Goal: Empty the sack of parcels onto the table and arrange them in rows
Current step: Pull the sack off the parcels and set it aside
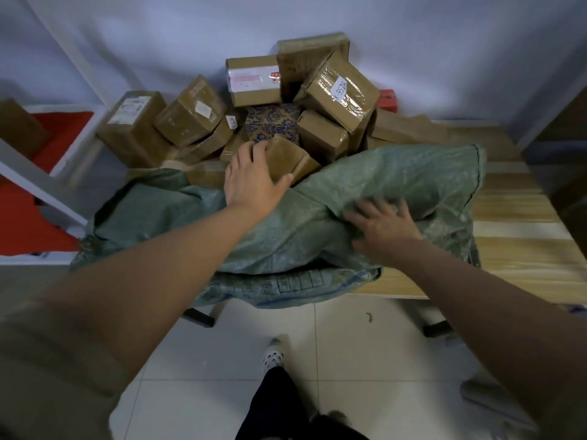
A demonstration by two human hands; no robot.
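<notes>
A green woven sack lies slack across the wooden table, its mouth toward the wall. Several brown taped parcels are heaped beyond it against the wall, among them a labelled box, a box with red-and-white tape and a blue-patterned box. My left hand reaches over the sack and grips a small brown parcel at the sack's mouth, fingers bent over its far edge and thumb along its near side. My right hand presses on the sack with fingers spread, slightly blurred.
A white shelf unit with red panels stands at the left, close to the table's left end. A dark cabinet flanks the right end. Bare table surface shows to the right of the sack. Tiled floor and my feet are below.
</notes>
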